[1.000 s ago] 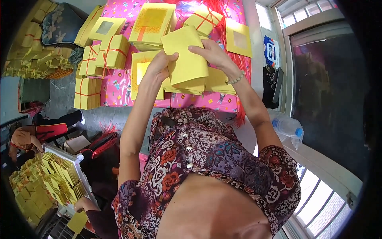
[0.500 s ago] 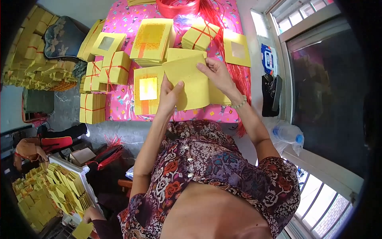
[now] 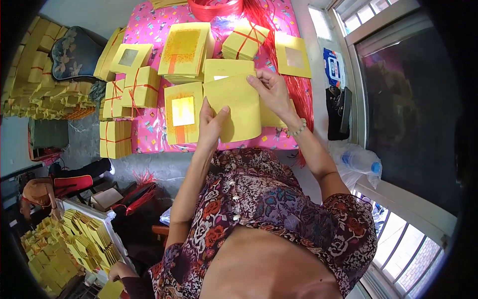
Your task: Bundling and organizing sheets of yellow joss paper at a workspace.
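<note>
Over the near part of the table I hold a yellow paper sheet [image 3: 239,114]. My left hand [image 3: 212,122] grips its left edge, thumb lying on top. My right hand [image 3: 271,90] pinches its upper right corner between thumb and fingers. Whether it is one sheet or several together I cannot tell. Part of another yellow sheet [image 3: 230,66] shows just behind it. Left of my left hand lies a yellow paper pile [image 3: 172,94] with a shiny gold square [image 3: 182,110] on it. Beyond stands a taller stack of yellow paper [image 3: 181,47] with an orange-speckled gold patch.
Yellow bundles tied with red string [image 3: 141,85] crowd the pink table cover's [image 3: 154,134] left side; another tied bundle [image 3: 245,42] lies farther back. Red strands [image 3: 298,94] hang along the right. A co-worker's hand [image 3: 121,270] is at lower left, near yellow stacks [image 3: 89,236]. A window [image 3: 408,99] is at right.
The held sheet stays in both hands, and its near edge sits slightly lower. A white patch now shows between it and the sheet behind. The whole view has shifted a little.
</note>
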`<move>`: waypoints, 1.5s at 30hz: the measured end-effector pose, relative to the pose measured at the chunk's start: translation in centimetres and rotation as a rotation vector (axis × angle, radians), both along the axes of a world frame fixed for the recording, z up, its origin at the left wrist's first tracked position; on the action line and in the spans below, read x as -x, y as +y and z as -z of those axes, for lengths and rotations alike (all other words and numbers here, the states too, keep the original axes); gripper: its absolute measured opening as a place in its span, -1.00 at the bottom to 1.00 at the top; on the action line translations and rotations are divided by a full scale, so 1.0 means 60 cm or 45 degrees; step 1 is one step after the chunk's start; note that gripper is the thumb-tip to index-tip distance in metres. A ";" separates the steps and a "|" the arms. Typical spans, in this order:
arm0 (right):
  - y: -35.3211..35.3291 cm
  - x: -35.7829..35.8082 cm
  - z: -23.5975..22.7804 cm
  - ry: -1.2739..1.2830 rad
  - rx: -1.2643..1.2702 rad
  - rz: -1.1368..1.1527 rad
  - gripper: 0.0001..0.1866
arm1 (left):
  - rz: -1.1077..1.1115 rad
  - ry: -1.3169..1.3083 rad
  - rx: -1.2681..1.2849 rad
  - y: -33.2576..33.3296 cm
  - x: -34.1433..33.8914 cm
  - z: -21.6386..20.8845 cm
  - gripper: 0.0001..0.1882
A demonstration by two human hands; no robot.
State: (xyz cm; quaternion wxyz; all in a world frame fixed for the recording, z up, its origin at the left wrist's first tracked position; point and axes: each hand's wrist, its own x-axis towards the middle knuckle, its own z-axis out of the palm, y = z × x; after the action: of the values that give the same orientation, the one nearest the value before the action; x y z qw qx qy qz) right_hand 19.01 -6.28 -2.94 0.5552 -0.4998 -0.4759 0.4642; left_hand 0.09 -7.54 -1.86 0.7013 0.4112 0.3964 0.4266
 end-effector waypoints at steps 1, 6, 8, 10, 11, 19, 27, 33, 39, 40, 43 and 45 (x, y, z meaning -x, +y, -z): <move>-0.005 0.003 -0.013 0.079 0.052 -0.042 -0.79 | -0.018 -0.001 0.014 -0.001 0.001 -0.002 -0.51; -0.031 -0.004 -0.001 -0.134 0.446 -0.429 -0.76 | -0.011 0.004 0.067 0.009 0.019 -0.005 -0.52; -0.041 0.008 0.018 -0.017 0.263 -0.280 -0.76 | 0.014 0.039 0.057 0.007 0.020 0.006 -0.52; -0.042 0.010 0.046 -0.047 0.275 -0.298 -0.76 | -0.031 0.088 0.085 0.001 0.021 0.012 -0.53; -0.041 0.010 0.054 -0.074 0.291 -0.316 -0.76 | -0.027 0.086 0.086 0.002 0.022 0.011 -0.53; -0.054 0.027 0.009 -0.050 0.541 -0.446 -0.75 | -0.032 0.048 0.138 0.011 0.045 0.009 -0.56; -0.062 0.045 0.038 -0.205 0.545 -0.516 -0.72 | -0.097 0.015 0.163 0.019 0.069 0.013 -0.58; -0.080 0.085 0.025 -0.103 0.683 -0.451 -0.70 | -0.157 0.042 0.183 0.026 0.099 0.009 -0.58; -0.102 0.117 0.036 0.010 0.670 -0.416 -0.70 | -0.256 0.064 0.141 0.022 0.128 0.026 -0.57; -0.103 0.120 0.041 0.007 0.670 -0.408 -0.70 | -0.278 0.092 0.107 0.019 0.128 0.022 -0.56; -0.104 0.117 0.046 0.018 0.733 -0.404 -0.71 | -0.260 0.111 0.058 0.017 0.126 0.014 -0.54; -0.093 0.094 0.046 -0.101 0.716 -0.591 -0.73 | -0.082 0.194 0.054 0.024 0.131 -0.005 -0.53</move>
State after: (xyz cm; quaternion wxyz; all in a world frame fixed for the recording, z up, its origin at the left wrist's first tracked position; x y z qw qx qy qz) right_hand 13.34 -11.88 -5.68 0.2571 -0.5291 -0.4517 0.6708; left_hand -7.77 -6.13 -1.59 0.6635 0.4145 0.4705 0.4081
